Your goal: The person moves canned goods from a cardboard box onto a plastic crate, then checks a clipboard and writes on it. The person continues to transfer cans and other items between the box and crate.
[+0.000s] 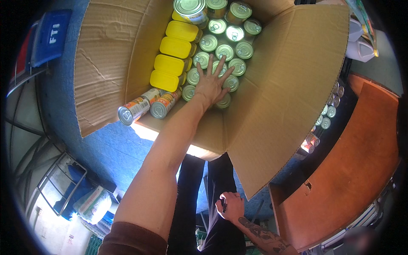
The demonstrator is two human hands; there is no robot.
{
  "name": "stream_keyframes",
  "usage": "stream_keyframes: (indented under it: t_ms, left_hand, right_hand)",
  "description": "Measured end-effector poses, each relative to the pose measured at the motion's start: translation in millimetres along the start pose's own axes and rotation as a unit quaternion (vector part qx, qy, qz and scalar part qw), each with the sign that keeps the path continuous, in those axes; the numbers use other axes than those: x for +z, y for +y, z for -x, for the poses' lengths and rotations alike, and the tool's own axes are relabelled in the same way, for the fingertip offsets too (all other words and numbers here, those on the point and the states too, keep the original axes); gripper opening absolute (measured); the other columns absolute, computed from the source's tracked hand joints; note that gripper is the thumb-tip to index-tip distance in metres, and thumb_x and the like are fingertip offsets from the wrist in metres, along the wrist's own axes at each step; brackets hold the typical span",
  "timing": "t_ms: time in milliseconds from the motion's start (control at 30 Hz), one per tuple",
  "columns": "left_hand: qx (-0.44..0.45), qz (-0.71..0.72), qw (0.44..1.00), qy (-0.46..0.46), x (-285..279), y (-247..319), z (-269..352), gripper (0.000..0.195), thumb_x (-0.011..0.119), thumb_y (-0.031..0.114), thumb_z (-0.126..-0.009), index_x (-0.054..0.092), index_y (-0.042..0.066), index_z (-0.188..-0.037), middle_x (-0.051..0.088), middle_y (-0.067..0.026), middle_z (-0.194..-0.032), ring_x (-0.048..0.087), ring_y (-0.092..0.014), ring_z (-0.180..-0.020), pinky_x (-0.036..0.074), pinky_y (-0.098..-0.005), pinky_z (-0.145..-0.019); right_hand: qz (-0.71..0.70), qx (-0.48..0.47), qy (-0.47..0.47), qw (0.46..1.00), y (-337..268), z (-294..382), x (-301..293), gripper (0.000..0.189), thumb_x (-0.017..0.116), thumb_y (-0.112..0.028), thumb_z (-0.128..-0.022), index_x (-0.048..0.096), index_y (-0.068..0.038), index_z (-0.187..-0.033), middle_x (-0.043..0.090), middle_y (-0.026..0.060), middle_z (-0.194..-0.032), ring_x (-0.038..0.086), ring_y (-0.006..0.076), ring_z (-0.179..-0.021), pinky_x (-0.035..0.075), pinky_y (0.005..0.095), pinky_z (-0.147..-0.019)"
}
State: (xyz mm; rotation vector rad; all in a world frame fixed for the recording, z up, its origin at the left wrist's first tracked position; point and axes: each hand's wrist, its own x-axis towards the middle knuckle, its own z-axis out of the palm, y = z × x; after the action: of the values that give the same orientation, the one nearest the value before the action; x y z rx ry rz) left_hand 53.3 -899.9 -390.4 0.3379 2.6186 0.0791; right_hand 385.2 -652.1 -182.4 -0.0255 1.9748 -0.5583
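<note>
Spread flat, my left hand (211, 82) rests on the tops of small pull-tab cans (224, 51) standing in rows inside an open cardboard box (271, 73). Its fingers are apart and hold nothing. Along the box's left side sits a column of yellow-lidded oblong containers (175, 47). Two orange-labelled cans lie on their sides in the near left corner; one can (135, 110) leans out past the box edge, beside the other can (164, 103). Lower down, in front of my dark trousers, my right hand (232, 205) is closed around a small dark object (224, 205), mostly hidden by the fingers.
Larger cans (240, 11) fill the far end of the box. A wide flap (102, 63) spreads left. To the right are an orange-brown board (344, 172), more cans (325, 122) on a dark shelf and plastic jugs (360, 49). A wire rack (60, 185) stands lower left.
</note>
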Motion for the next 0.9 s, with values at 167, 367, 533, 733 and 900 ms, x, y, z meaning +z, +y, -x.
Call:
stream_keyframes:
  t_ms: [167,367,533,733,900]
  left_hand:
    - [0.003,0.011,1.0,0.018,2.5,0.1,-0.6,0.086,0.062,0.06,-0.1,0.021,0.035,-0.172,0.003,-0.0113,-0.181,0.005,-0.051,-0.163,0.017,-0.0845,-0.118]
    - [0.002,0.004,1.0,0.017,6.3,-0.2,-1.8,0.085,0.06,0.06,-0.101,0.02,0.036,-0.172,0.002,-0.0107,-0.181,0.005,-0.051,-0.163,0.017,-0.0844,-0.118]
    - [-0.005,0.032,0.999,0.034,-4.5,3.8,-2.8,0.078,0.062,0.043,-0.101,0.03,0.028,-0.17,0.013,-0.016,-0.178,0.017,-0.051,-0.16,0.025,-0.0766,-0.12]
    - [-0.114,0.176,0.96,0.185,-46.0,-28.7,-56.9,0.078,0.061,0.013,-0.092,0.036,0.014,-0.166,0.041,-0.0258,-0.161,0.059,-0.049,-0.128,0.052,-0.0549,-0.107]
    - [-0.15,0.147,0.971,0.112,-43.8,-63.0,-97.5,0.08,0.057,0.006,-0.092,0.032,0.014,-0.168,0.042,-0.035,-0.155,0.065,-0.052,-0.118,0.057,-0.0552,-0.099]
  right_hand:
    - [0.008,-0.004,0.012,1.0,2.0,1.1,3.6,0.026,0.074,-0.035,-0.084,0.071,-0.015,-0.1,0.071,0.0082,-0.094,0.065,0.0362,-0.098,0.048,0.0548,-0.081]
    - [0.01,-0.027,0.057,0.998,5.8,3.8,6.6,0.025,0.074,-0.034,-0.085,0.07,-0.014,-0.099,0.071,0.0086,-0.094,0.065,0.0367,-0.097,0.048,0.0557,-0.08]
    - [0.016,-0.037,0.052,0.998,10.6,3.0,8.1,0.024,0.074,-0.033,-0.085,0.069,-0.013,-0.098,0.07,0.0095,-0.089,0.066,0.0372,-0.09,0.05,0.0534,-0.081]
    - [-0.025,-0.03,0.065,0.997,14.9,1.6,10.7,0.024,0.075,-0.031,-0.085,0.069,-0.011,-0.098,0.069,0.0099,-0.084,0.066,0.0359,-0.084,0.052,0.0507,-0.081]
    - [-0.023,-0.028,0.069,0.997,18.0,5.4,17.3,0.024,0.075,-0.031,-0.086,0.068,-0.013,-0.1,0.067,0.007,-0.085,0.067,0.032,-0.083,0.049,0.0496,-0.081]
